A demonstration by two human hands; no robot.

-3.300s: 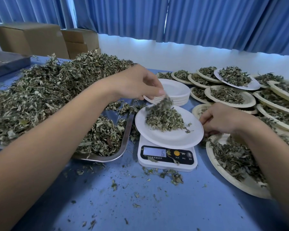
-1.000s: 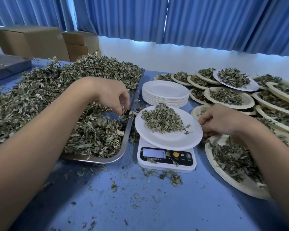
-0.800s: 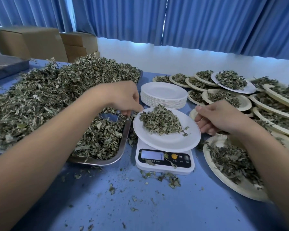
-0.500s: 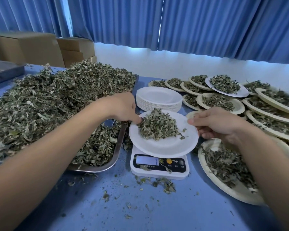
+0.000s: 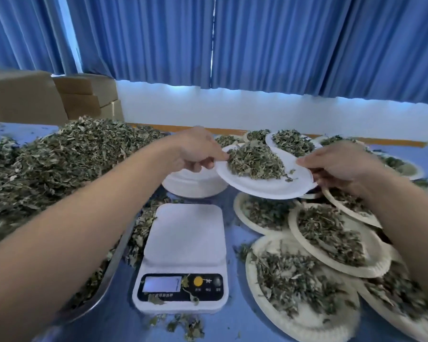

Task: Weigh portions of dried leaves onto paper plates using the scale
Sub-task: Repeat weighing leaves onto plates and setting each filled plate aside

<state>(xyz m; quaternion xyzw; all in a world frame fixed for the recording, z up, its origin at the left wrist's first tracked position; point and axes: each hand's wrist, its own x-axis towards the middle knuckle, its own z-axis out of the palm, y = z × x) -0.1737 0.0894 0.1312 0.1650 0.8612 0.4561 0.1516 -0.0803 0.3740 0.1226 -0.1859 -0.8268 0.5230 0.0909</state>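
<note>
The surface (image 5: 232,324) in front of me is blue and littered with leaf crumbs. Pleated blue curtains (image 5: 257,45) hang over a white wall (image 5: 232,112) at the back, and cardboard boxes (image 5: 22,97) are stacked at the far left.

A metal tray (image 5: 109,270) on my left carries a big heap of dried leaves (image 5: 59,164). To my right, filled plates (image 5: 331,238) lie overlapping one another.

The white scale (image 5: 183,257) sits near me. Its black panel has a pale display (image 5: 161,283) and an orange button (image 5: 197,281). The small print there is too fine to read, and a few leaf bits lie on the panel.

I hold the paper plate (image 5: 265,187) with its portion of leaves (image 5: 255,161) in the air beyond the scale, tilted, partly over the stack of empty plates (image 5: 193,186). The fingers of my left hand (image 5: 195,151) pinch its left rim. The fingers of my right hand (image 5: 336,166) pinch the right rim.
</note>
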